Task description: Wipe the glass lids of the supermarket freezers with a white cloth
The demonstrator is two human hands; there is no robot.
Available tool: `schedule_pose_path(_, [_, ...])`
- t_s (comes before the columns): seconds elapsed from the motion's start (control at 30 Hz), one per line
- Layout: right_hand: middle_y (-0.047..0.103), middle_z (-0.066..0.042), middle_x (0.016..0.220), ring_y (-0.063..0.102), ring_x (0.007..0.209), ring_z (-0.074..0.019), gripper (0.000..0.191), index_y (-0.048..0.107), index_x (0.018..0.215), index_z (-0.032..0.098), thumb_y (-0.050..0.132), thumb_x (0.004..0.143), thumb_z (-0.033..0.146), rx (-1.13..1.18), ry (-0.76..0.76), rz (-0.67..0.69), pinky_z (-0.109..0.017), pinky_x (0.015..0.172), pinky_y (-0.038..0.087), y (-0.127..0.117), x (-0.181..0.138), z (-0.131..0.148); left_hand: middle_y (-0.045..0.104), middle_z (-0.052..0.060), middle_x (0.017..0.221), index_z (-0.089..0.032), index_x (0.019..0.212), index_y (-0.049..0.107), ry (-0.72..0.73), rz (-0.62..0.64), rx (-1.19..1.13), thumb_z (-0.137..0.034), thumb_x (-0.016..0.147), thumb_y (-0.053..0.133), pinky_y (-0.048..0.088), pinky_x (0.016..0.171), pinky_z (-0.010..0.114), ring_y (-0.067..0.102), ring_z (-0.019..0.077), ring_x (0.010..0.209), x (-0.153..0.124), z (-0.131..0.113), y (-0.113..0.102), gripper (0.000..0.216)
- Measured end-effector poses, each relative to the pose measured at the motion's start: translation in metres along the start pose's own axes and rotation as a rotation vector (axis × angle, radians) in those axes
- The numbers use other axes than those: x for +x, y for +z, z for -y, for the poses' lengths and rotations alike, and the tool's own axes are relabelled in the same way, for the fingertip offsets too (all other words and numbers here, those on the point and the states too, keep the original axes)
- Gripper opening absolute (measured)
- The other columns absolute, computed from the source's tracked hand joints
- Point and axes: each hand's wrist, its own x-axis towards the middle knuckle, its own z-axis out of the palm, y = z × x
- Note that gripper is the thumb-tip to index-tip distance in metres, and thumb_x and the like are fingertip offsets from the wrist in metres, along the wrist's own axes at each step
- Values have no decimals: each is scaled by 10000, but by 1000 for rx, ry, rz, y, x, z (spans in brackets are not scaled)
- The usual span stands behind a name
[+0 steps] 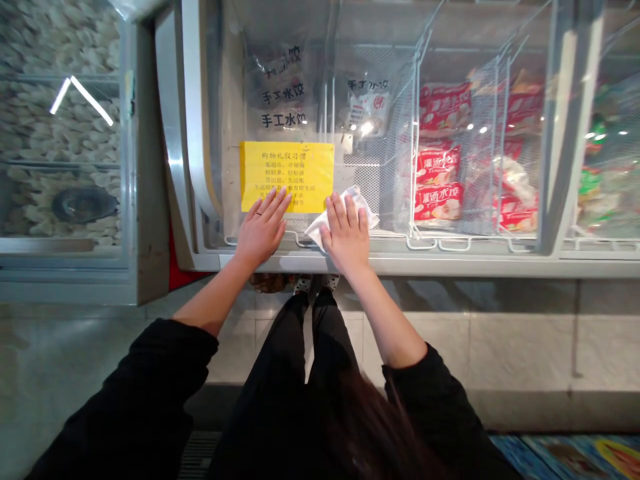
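My left hand [263,225] lies flat on the glass lid [380,200] of a chest freezer, fingers stretched over the lower edge of a yellow paper notice [320,160]. A ring shows on one of its fingers. Beside it, to the right, my right hand [346,233] presses flat on a thin white tissue [369,208], fingers extended and slightly apart. The tissue's corners stick out on both sides of that hand, and its middle is hidden. It touches or nearly touches the notice's lower right corner. Printed Chinese text on the notice is partly covered by my left fingers.
Beneath the glass, wire baskets hold clear dumpling bags [283,97] and red dumpling packs [439,200]. A second freezer [145,267] with loose dumplings stands at the left. The freezer's front rim [450,265] runs just before my legs, above a tiled floor [520,333].
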Motion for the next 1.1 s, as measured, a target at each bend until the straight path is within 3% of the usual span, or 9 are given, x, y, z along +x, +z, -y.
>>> schedule_pose_path(0.1, [258, -65, 1812, 199, 1687, -294, 672, 294, 1737, 195, 347, 1107, 421, -19, 64, 21, -583, 1366, 158, -13, -5, -36, 325, 17, 1779, -249, 1732, 294, 3, 8, -4, -259, 1101, 405, 239, 1368, 448, 271, 214, 1664, 2, 0, -2, 641])
schedule_pose_path(0.23, [210, -150, 1815, 193, 1685, -324, 718, 256, 1733, 87, 307, 1111, 440, -50, 308, -21, -585, 1350, 183, -23, -30, -75, 345, 37, 1771, -222, 1719, 331, -13, 9, 5, -251, 1100, 408, 262, 1359, 451, 289, 217, 1658, 1, 0, -3, 625])
schedule_pose_path(0.37, [178, -189, 1811, 157, 1685, -374, 726, 229, 1732, 42, 284, 1109, 411, -11, 378, -50, -625, 1342, 150, -16, -35, -51, 347, 37, 1768, -236, 1723, 326, -22, 7, -7, -243, 1088, 428, 251, 1365, 463, 288, 225, 1659, 0, -1, -2, 644])
schedule_pose_path(0.5, [172, -131, 1824, 153, 1693, -328, 708, 256, 1740, 125, 283, 1118, 462, 21, 181, 38, -577, 1363, 111, -15, -29, -33, 375, 44, 1754, -231, 1709, 367, -24, 4, -15, -258, 1093, 423, 258, 1361, 455, 305, 221, 1653, 1, 0, -3, 619])
schedule_pose_path(0.6, [165, -132, 1827, 141, 1697, -290, 738, 236, 1742, 100, 288, 1117, 490, -26, 213, 77, -508, 1376, 97, -26, -35, -66, 371, 42, 1756, -233, 1711, 364, -29, 7, -18, -262, 1089, 430, 259, 1359, 457, 295, 224, 1656, 1, 0, -4, 625])
schedule_pose_path(0.73, [111, -191, 1826, 113, 1698, -295, 792, 145, 1738, 13, 298, 1103, 460, -106, 485, 66, -509, 1370, 154, -43, -50, -136, 381, 40, 1751, -236, 1704, 382, -31, 8, -34, -257, 1081, 437, 258, 1360, 452, 304, 220, 1652, 0, 2, -4, 626])
schedule_pose_path(0.83, [94, -206, 1824, 95, 1699, -301, 788, 106, 1741, 12, 267, 1094, 431, -91, 562, 49, -549, 1355, 183, -44, -55, -157, 386, 47, 1747, -227, 1693, 403, -39, 2, -48, -255, 1077, 436, 262, 1360, 454, 311, 218, 1650, 2, 0, -3, 617])
schedule_pose_path(0.93, [110, -233, 1813, 104, 1696, -347, 778, 139, 1734, -11, 214, 1090, 418, -19, 512, -8, -584, 1345, 146, -35, -55, -138, 398, 59, 1741, -212, 1684, 417, -55, -3, -55, -233, 1079, 408, 272, 1358, 468, 323, 220, 1646, 2, -5, -3, 605])
schedule_pose_path(1.1, [228, -213, 1791, 179, 1681, -389, 728, 269, 1732, 100, 333, 1074, 403, 154, 283, -70, -650, 1334, 111, -18, -46, -69, 424, 101, 1722, -184, 1681, 419, -109, -26, -38, -218, 1086, 380, 333, 1334, 487, 379, 231, 1621, -16, -4, -9, 598])
